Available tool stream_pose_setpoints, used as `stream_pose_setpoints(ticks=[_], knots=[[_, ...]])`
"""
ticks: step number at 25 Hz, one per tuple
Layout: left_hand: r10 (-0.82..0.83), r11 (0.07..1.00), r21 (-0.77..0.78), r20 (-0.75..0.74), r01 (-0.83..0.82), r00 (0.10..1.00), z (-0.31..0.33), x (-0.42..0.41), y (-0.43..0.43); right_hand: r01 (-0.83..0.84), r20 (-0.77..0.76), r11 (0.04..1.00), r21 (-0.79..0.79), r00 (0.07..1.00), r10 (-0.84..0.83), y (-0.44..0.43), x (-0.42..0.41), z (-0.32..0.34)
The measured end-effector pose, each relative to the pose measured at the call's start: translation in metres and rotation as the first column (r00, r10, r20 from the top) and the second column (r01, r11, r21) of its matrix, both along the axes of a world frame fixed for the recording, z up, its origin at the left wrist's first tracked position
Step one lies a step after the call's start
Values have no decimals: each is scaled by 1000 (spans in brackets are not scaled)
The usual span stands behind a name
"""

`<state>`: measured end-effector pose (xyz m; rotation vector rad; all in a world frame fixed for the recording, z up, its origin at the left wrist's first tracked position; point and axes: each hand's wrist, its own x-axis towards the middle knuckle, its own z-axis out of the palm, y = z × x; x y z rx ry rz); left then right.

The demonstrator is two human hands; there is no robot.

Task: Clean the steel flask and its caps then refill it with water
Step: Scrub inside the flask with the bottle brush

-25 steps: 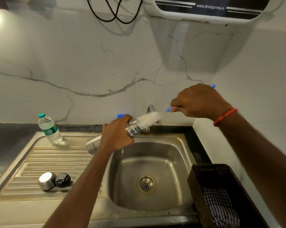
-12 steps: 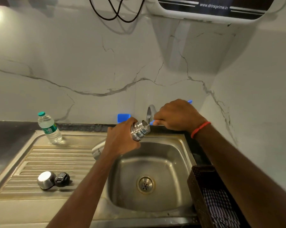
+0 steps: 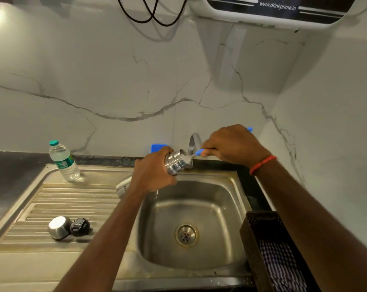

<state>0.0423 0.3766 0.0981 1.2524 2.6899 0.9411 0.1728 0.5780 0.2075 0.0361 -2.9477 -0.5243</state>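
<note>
The left hand (image 3: 153,173) is wrapped tight round the steel flask (image 3: 174,164), fingers closed on its body. The flask is held up in the air, tipped on its side, above the back edge of the sink (image 3: 191,209). Its open mouth points to the right, twd the tap (image 3: 193,142). The bottom end of the flask pokes out to the left of the wrist.

The right hand (image 3: 234,144) is in a fist, fingers gripping the blue handle of the bottle brush (image 3: 199,152). The white bristles are mostly inside the flask mouth; only a bit shows at the rim. A red thread (image 3: 262,164) is tied on the right wrist.

On the ribbed draining part of the sink, at the left, lie the 2 caps: a shiny steel cap (image 3: 58,227) and a black cap (image 3: 80,226), touching side by side. They are well apart from the flask.

A small plastic water bottle (image 3: 64,162) w/ a green top stands at the back left corner of the sink. A blue thing (image 3: 157,147) sits by the wall behind the left hand; can't tell what it is. A dark basket (image 3: 254,239) w/ a striped cloth (image 3: 283,268) in it sits on the worktop at the right of the sink.
</note>
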Motion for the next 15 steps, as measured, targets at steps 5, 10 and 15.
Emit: stream_pose_setpoints(ticks=[5,10,15], knots=[[96,995,29,62,-98,993,-7,-20,-29,129,-16,975,-179,991,-134,39,42,43],[25,992,124,91,-36,996,1,-24,-27,222,-1,943,-247,973,-229,38,56,64],[-13,987,158,121,-6,993,0,-24,-27,182,-37,962,-204,980,-193,35,64,69]])
